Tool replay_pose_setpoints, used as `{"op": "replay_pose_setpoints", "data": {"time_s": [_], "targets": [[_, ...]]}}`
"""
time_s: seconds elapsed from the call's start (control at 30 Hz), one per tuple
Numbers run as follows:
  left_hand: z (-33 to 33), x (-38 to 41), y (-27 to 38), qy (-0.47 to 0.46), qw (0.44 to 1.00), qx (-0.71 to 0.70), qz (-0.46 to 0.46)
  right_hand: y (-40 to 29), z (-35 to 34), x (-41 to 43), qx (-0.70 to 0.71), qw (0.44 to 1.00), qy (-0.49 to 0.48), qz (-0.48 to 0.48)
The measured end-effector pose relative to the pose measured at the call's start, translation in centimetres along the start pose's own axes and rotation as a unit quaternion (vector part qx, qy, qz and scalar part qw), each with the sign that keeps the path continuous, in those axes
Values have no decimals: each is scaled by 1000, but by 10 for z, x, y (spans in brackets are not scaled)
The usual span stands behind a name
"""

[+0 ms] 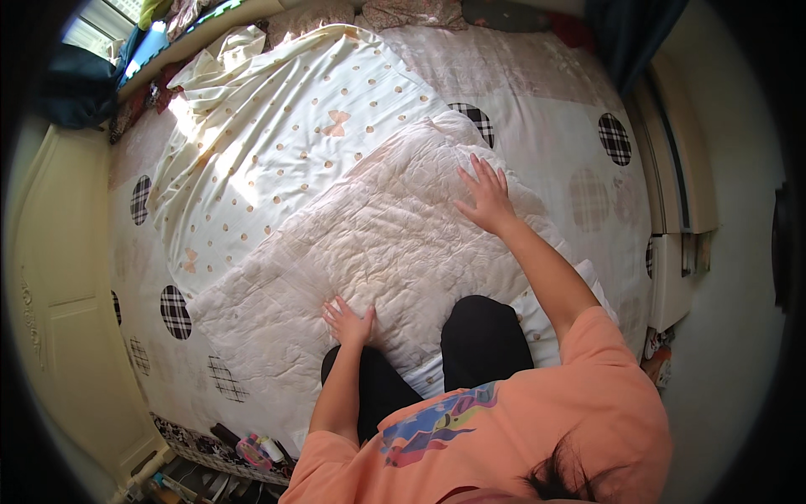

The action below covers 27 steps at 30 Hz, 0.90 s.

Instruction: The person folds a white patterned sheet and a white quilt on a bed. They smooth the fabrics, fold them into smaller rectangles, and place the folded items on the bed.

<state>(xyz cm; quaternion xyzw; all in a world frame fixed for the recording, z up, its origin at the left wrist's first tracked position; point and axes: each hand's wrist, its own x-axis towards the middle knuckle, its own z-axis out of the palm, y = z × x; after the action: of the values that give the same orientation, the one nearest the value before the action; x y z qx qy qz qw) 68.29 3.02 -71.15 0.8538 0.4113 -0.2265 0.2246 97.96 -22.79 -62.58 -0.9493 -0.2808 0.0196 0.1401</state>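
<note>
A pale pink quilted pad (378,239) lies spread out and wrinkled before my knees. My left hand (350,321) rests flat on its near part, fingers apart, just ahead of my left knee. Farther off to the right, my right hand (488,196) presses on the pad near its right edge, fingers spread. Neither hand holds anything. Beyond the pad stretches a cream cloth cover (302,126) printed with small brown motifs and pink bows, bunched in folds at its far left. A bit of similar printed cloth (541,327) shows beside my right knee.
The bed sheet (541,138) with plaid circles lies under everything. Patterned pillows (412,14) line the far edge. A cream panelled door or cabinet (69,264) stands left, a pale cabinet (674,277) right. Small items, including a pink roll (253,451), lie at the near left edge.
</note>
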Motion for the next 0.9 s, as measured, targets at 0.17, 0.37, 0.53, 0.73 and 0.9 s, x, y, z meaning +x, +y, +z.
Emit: {"op": "replay_pose_setpoints", "data": {"time_s": [0.17,0.37,0.53,0.73,0.9], "targets": [[-5,45,70,206,971,-46,111,13,53,-32,-59,988,-128,-61],[-35,165,144,235,946,-128,-182,92,75,65,99,980,127,113],[-9,201,164,378,876,2,-301,115,78,139,122,972,29,197],[11,215,147,468,837,84,-271,121,57,160,124,988,95,3],[11,215,148,462,841,75,-272,155,50,185,75,977,197,35]]}}
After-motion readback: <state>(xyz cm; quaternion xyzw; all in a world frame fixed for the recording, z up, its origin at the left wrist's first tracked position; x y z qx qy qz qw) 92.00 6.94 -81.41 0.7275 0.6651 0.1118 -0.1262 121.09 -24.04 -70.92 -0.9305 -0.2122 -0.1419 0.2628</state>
